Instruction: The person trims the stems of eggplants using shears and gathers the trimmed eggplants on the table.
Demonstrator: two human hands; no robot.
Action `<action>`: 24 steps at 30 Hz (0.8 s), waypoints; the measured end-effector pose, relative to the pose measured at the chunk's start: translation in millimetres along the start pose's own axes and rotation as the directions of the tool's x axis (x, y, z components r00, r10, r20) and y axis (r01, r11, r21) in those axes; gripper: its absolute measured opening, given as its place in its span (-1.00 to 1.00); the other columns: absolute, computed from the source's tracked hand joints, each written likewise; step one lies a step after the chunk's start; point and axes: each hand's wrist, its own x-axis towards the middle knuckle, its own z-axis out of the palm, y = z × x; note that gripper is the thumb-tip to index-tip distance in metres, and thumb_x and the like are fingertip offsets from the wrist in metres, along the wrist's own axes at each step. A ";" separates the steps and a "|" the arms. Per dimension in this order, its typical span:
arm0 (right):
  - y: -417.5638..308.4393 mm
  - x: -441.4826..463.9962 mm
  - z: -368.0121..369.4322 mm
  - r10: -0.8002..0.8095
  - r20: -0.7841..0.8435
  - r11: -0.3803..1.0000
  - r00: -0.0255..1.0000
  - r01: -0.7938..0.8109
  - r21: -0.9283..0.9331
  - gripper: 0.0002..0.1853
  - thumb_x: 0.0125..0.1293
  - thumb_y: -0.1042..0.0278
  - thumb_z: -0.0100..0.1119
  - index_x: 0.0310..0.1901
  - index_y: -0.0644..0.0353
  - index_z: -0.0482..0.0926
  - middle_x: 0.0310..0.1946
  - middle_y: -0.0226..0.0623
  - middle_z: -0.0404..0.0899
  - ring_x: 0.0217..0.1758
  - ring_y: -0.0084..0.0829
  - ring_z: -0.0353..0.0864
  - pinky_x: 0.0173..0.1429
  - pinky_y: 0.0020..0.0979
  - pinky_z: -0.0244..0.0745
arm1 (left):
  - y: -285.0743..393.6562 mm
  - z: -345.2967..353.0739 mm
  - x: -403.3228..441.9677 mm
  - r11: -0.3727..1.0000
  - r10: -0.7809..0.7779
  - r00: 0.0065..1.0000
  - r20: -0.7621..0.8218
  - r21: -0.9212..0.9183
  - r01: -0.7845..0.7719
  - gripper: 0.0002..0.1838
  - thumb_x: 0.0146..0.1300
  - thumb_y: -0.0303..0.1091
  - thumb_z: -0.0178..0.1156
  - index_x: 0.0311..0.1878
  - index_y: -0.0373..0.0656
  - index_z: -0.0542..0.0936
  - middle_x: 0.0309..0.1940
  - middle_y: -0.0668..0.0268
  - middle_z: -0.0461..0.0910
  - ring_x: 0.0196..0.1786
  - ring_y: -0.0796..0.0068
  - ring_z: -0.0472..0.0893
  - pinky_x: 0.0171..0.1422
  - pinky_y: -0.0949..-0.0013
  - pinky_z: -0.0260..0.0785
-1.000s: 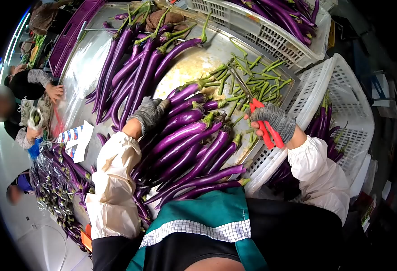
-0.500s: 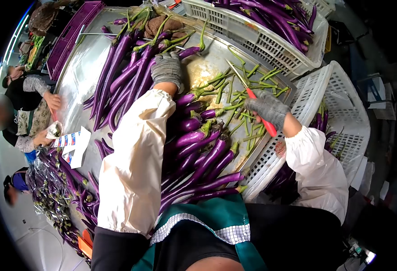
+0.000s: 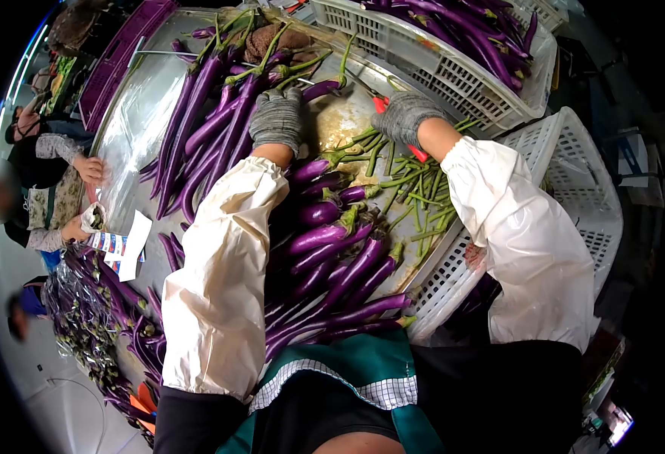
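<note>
My left hand (image 3: 276, 121), in a grey knit glove, is closed round a purple eggplant (image 3: 319, 90) whose long green stem points up and away. More long eggplants (image 3: 204, 113) lie beside and under that hand. My right hand (image 3: 408, 119), gloved too, grips a red-handled knife (image 3: 380, 104); its blade points up and left, near the held eggplant's stem end. Below the right hand, cut green stems (image 3: 427, 185) are heaped on the metal table (image 3: 325, 125). A row of eggplants with short stem ends (image 3: 321, 212) lies between my forearms.
White plastic crates stand at the right (image 3: 574, 166) and at the back (image 3: 423, 57), the back one holding eggplants. A purple crate (image 3: 124, 60) is at the far left. Across the table, another person's hands (image 3: 87, 170) are beside printed labels (image 3: 113, 244). Bagged eggplants (image 3: 83, 303) lie at left.
My right hand has moved up and left with the knife, from above the cut stems towards the held eggplant's stem. My left hand has stayed nearly in place.
</note>
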 end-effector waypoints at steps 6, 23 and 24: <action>-4.4 8.5 -6.0 -0.030 -0.045 0.999 0.999 0.031 0.015 -0.48 0.02 0.02 0.02 -0.18 0.36 0.54 -0.27 0.04 0.56 -0.18 -0.16 0.58 -0.03 -0.22 0.42 | -1.5 -5.4 -1.6 0.999 -0.023 0.999 -0.029 -0.037 0.022 -0.60 0.07 -0.15 0.10 0.02 0.03 0.40 -0.09 0.10 0.40 0.01 0.08 0.38 -0.01 0.13 0.34; 28.9 -99.5 60.6 -0.049 0.032 0.995 0.998 0.051 -0.085 -0.68 0.05 0.15 0.07 -0.23 0.20 0.43 -0.42 -0.08 0.52 -0.30 -0.14 0.54 -0.14 -0.22 0.42 | -6.8 -41.7 -120.7 0.884 0.208 0.977 -0.046 -0.419 -0.208 -0.63 0.16 -0.21 0.08 0.05 -0.06 0.44 -0.26 0.08 0.49 -0.34 0.11 0.53 -0.29 0.14 0.38; 31.9 -98.2 63.0 -0.077 0.019 0.995 0.997 0.078 -0.060 -0.68 0.04 0.18 0.08 -0.25 0.23 0.43 -0.45 -0.06 0.51 -0.34 -0.12 0.53 -0.19 -0.22 0.43 | -4.9 -42.2 -119.4 0.884 0.205 0.978 -0.051 -0.419 -0.207 -0.63 0.16 -0.21 0.08 0.05 -0.06 0.44 -0.26 0.08 0.49 -0.34 0.11 0.53 -0.29 0.14 0.38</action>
